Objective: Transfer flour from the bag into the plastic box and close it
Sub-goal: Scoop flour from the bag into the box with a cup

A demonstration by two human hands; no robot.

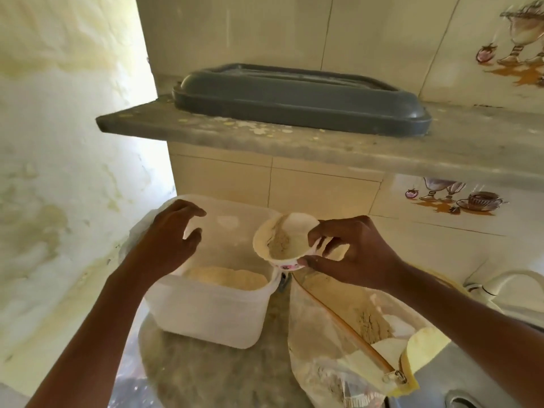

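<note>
**Flour bowl tipped at the box rim**

Head view: the translucent plastic box [206, 313] stands open on the stone counter [182, 366], near 7 o'clock of frame centre. Its walls are milky, and a pale mound of flour [228, 278] lies inside, well below the rim. The left hand [170, 240] hovers at the box's 10 o'clock corner with fingers spread and loosely bent; I cannot tell whether it touches the rim. At the box's 3 o'clock edge the right hand [350, 251] pinches a small white bowl [284, 241] between thumb and fingertips, tilted toward the box, with beige flour clinging inside. The clear zip-top flour bag [332, 348] sits at 5 o'clock, just beside the box, mouth open, dusty with flour, a yellow zipper strip along its edge. At 12 o'clock a dark grey lid [300, 101] rests on the upper stone shelf [441, 148], well apart from the box.
</note>
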